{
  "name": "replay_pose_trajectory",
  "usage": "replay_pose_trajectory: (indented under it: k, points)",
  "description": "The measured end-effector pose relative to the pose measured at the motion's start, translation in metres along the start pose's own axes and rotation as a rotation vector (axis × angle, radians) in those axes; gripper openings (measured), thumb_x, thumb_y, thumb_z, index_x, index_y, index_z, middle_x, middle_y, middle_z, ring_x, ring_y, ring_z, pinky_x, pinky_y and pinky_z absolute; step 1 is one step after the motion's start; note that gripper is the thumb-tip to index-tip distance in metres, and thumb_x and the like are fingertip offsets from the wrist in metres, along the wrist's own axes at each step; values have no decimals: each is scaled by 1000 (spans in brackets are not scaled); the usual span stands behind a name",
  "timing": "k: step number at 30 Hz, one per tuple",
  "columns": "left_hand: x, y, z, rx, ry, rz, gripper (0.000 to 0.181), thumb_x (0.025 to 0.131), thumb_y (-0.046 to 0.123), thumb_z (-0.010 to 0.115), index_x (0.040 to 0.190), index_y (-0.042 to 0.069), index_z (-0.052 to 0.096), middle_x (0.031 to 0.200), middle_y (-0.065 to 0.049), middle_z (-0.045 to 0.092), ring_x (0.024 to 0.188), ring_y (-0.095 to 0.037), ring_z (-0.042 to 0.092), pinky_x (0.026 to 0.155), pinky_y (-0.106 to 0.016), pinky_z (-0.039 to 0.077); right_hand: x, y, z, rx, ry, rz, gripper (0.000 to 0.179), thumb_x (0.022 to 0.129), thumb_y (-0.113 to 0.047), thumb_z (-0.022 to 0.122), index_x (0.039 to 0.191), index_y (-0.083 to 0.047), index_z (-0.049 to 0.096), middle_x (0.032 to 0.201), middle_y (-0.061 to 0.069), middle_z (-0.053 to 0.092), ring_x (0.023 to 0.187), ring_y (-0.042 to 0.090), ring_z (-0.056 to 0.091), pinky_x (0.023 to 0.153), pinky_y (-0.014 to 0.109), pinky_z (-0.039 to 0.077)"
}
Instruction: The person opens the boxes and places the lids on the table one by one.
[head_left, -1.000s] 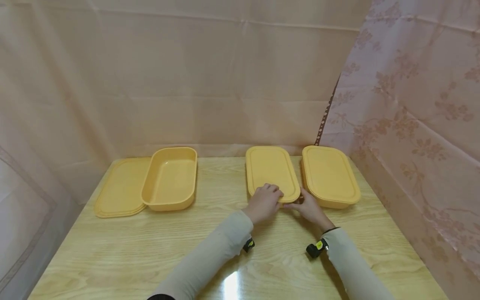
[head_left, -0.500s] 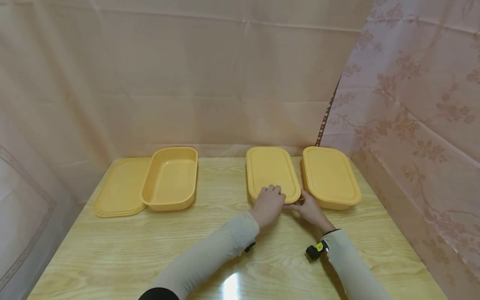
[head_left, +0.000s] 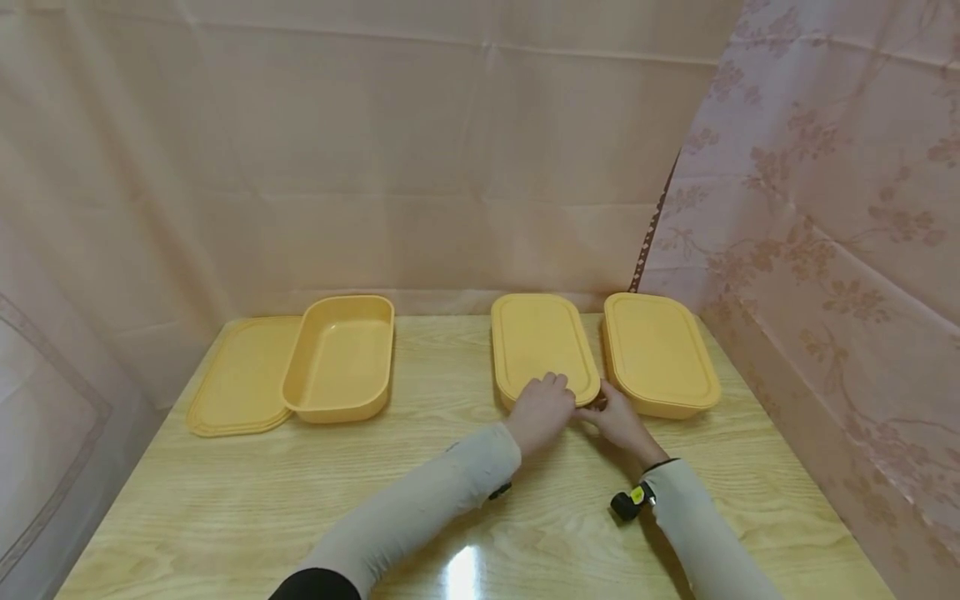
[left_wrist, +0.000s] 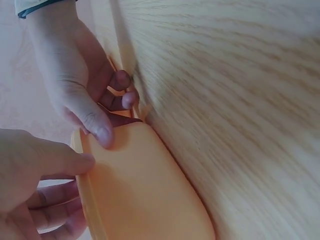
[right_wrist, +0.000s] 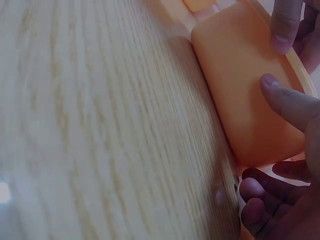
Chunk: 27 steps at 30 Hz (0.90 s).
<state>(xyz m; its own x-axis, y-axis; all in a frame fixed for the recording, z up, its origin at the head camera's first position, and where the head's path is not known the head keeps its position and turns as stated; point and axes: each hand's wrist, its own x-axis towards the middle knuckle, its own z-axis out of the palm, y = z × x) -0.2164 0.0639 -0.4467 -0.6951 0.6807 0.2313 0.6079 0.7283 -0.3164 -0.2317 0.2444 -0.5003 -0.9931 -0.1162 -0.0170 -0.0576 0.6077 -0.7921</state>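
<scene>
A yellow food container (right_wrist: pixel 235 90) with its lid (head_left: pixel 542 337) on stands right of the table's middle. My left hand (head_left: pixel 542 412) is at the lid's front edge. Its thumb lies at the rim and its other fingers bend over the top, as the left wrist view shows. At the container's front right corner, my right hand (head_left: pixel 624 427) holds the box; its thumb (right_wrist: pixel 287 102) lies flat on the front wall and the other fingers curl around the corner side. The lid appears seated along the rim. The underside of the container is hidden.
Close on the right stands another lidded yellow container (head_left: pixel 662 354). Over to the left, an open yellow container (head_left: pixel 341 358) overlaps a small stack of loose lids (head_left: pixel 243 383). Cloth curtains (head_left: pixel 450 167) hang behind the wooden table (head_left: pixel 300 492) and at its sides.
My left hand has slid a little to the right along the lid's front edge, towards the right hand. The right hand and the containers have stayed in place.
</scene>
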Motion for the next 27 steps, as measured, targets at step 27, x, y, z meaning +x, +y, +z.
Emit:
replay_pose_trajectory:
  k: [27]
  points:
    - [5, -7, -9, -27, -25, -5, 16, 92, 36, 64, 90, 24, 75, 88, 9, 63, 76, -5, 59, 56, -18, 51, -3, -4, 2, 44, 12, 17, 57, 84, -23, 77, 130, -2, 52, 101, 14, 64, 82, 15, 53, 64, 23, 44]
